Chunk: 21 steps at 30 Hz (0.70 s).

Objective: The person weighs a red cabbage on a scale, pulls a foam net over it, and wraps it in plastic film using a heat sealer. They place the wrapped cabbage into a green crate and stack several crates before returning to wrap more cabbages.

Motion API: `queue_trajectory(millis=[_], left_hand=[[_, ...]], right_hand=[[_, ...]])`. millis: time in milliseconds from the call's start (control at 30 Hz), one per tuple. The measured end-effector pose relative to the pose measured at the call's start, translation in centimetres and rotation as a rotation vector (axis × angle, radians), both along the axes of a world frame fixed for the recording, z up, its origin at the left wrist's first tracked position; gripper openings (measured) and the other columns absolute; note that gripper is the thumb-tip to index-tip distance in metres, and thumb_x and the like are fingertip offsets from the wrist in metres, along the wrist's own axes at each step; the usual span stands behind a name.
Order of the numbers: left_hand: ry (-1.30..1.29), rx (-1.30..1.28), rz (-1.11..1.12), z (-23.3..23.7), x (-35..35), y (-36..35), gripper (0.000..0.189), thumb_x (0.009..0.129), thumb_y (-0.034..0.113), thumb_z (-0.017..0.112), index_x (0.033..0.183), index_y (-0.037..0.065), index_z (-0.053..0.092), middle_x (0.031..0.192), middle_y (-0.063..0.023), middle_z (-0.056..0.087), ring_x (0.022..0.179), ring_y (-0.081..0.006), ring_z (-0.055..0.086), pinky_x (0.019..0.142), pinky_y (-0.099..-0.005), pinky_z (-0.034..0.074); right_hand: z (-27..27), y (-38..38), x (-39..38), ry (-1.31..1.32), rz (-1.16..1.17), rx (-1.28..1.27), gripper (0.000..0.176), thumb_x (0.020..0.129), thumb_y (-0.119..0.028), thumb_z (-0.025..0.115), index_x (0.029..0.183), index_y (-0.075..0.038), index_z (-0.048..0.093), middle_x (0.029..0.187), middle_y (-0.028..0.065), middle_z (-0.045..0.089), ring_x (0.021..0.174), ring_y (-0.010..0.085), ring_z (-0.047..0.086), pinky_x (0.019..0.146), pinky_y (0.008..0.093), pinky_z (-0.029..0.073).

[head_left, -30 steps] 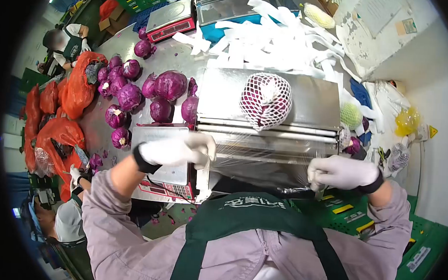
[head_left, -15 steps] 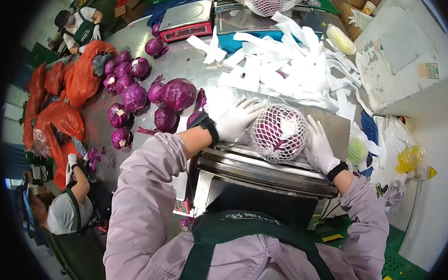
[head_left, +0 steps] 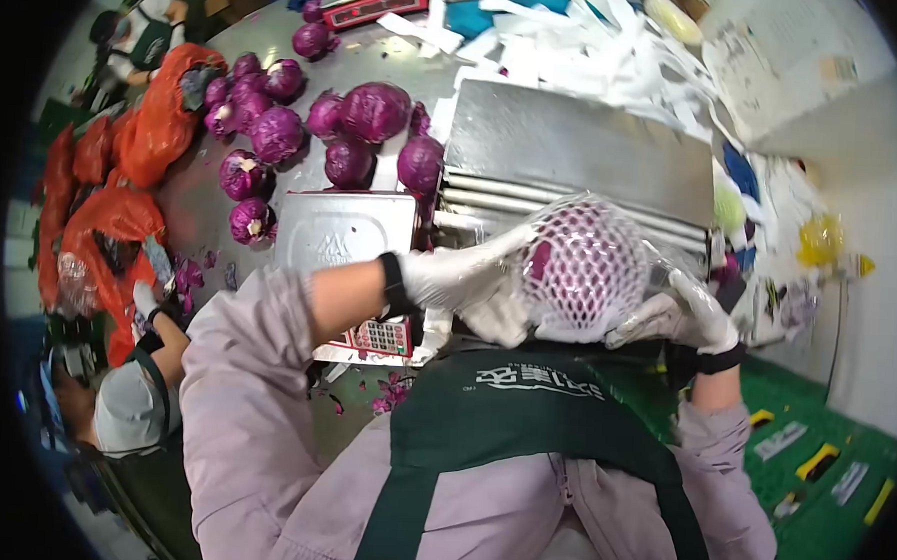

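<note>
A red cabbage (head_left: 581,271) in a white foam net is held close to my green apron, with clear film around it. My left hand (head_left: 473,281), in a white glove, is closed against the cabbage's left side. On the opposite side, my gloved right hand (head_left: 689,313) grips the cabbage, its fingers curled at the lower right edge and film beside them. The cabbage's underside is hidden. Behind it lies the wrapping machine (head_left: 575,135), with a flat metal plate and rollers.
Loose red cabbages (head_left: 275,134) lie on the metal table to the left, beside orange mesh sacks (head_left: 160,117). A scale (head_left: 346,230) stands left of the machine. White foam strips (head_left: 579,50) are heaped behind. Two co-workers are at left, one grey cap (head_left: 134,411) nearest.
The netted cabbage has come off the machine's plate toward my body and turned, so its pale stem end no longer shows. Both hands moved with it. The left scale is now uncovered.
</note>
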<state>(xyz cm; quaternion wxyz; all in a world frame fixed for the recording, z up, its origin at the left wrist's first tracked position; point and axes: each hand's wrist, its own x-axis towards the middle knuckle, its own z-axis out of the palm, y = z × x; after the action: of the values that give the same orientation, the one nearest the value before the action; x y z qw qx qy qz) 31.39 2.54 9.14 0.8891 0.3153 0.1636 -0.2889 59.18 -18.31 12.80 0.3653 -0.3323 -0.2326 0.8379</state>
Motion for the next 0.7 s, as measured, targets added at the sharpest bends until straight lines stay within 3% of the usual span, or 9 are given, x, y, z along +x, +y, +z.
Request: queue_trajectory(millis=[33,133,167,267,367,467,500,633,700], left_hand=[[0.006,-0.229,-0.091,-1.1,-2.7,-0.4,0.099,0.086,0.076,0.022,0.125,-0.012,0.046,0.112,-0.0258,0.061,0.107,-0.0323,0.061,0.089,-0.0391,0.051],[0.344,-0.370,0.250,0.4,-9.1,-3.0,0.087,0.091,0.063,0.023,0.130,-0.011,0.044,0.119,-0.0278,0.058,0.114,-0.0376,0.057,0.101,-0.0462,0.042],[0.271,-0.337,0.296,0.5,-10.8,-3.7,0.078,0.093,0.060,0.026,0.129,-0.007,0.047,0.121,-0.0254,0.057,0.118,-0.0352,0.054,0.102,-0.0442,0.041],[0.264,0.205,0.314,0.9,-12.0,-6.5,0.062,0.098,0.050,0.037,0.131,-0.001,0.048,0.116,-0.0129,0.062,0.105,-0.0223,0.061,0.092,-0.0349,0.048],[0.061,0.834,0.651,-1.8,-13.1,-8.1,0.042,0.101,0.035,0.042,0.115,0.000,0.059,0.096,-0.0082,0.066,0.077,-0.0126,0.062,0.068,-0.0247,0.050],[0.252,0.587,0.844,-2.5,-14.4,-8.5,0.042,0.100,0.036,0.042,0.098,-0.002,0.061,0.076,-0.0074,0.063,0.063,-0.0159,0.059,0.059,-0.0281,0.048],[0.310,0.513,0.933,-1.8,-14.1,-8.3,0.040,0.102,0.033,0.038,0.088,0.000,0.058,0.059,-0.0028,0.053,0.046,-0.0106,0.045,0.045,-0.0247,0.038],[0.470,0.228,1.034,-4.7,-17.8,-6.5,0.035,0.102,0.029,0.037,0.083,0.004,0.053,0.051,0.0052,0.040,0.038,-0.0064,0.032,0.037,-0.0204,0.027],[0.653,0.168,0.879,-8.5,-19.4,-7.4,0.029,0.099,0.027,0.043,0.079,0.008,0.053,0.050,0.0057,0.041,0.036,-0.0059,0.031,0.036,-0.0201,0.026]], right_hand=[[-0.5,-2.6,-0.9,0.016,-0.048,0.001,0.088,0.095,-0.059,0.015,0.123,0.019,0.046,0.120,0.0353,0.053,0.119,0.0434,0.051,0.101,0.0484,0.041],[-1.3,-8.0,-5.8,0.067,-0.414,-0.165,0.097,0.090,-0.068,0.016,0.130,0.017,0.038,0.121,0.0372,0.052,0.115,0.0482,0.052,0.088,0.0592,0.047],[-1.8,-9.2,-7.2,-0.023,-0.425,-0.153,0.088,0.092,-0.065,0.028,0.130,0.012,0.042,0.121,0.0293,0.056,0.110,0.0408,0.059,0.089,0.0506,0.049],[-1.2,-9.3,-12.0,-0.531,-0.668,-0.307,0.042,0.097,-0.031,0.049,0.113,0.006,0.059,0.098,0.0183,0.068,0.085,0.0246,0.069,0.073,0.0309,0.055],[-4.2,-9.8,-14.1,-0.806,-1.039,-0.047,0.031,0.099,-0.023,0.047,0.100,0.005,0.062,0.087,0.0134,0.067,0.075,0.0182,0.067,0.066,0.0268,0.054],[-2.9,-10.3,-14.1,-0.862,-1.173,-0.127,0.034,0.099,-0.026,0.046,0.083,0.000,0.059,0.065,0.0027,0.056,0.054,0.0093,0.056,0.048,0.0202,0.045],[-2.6,-11.0,-13.2,-0.866,-1.198,-0.144,0.034,0.099,-0.026,0.045,0.082,-0.001,0.059,0.062,0.0005,0.053,0.050,0.0072,0.052,0.044,0.0192,0.042],[-5.9,-14.9,-9.6,-0.567,-1.113,-0.563,0.022,0.091,-0.018,0.052,0.072,-0.008,0.057,0.055,-0.0063,0.040,0.043,0.0040,0.035,0.039,0.0188,0.025],[-10.8,-16.2,-10.5,-0.562,-1.004,-0.557,0.019,0.084,-0.010,0.054,0.065,-0.011,0.053,0.054,-0.0085,0.037,0.041,0.0030,0.029,0.037,0.0189,0.021]])
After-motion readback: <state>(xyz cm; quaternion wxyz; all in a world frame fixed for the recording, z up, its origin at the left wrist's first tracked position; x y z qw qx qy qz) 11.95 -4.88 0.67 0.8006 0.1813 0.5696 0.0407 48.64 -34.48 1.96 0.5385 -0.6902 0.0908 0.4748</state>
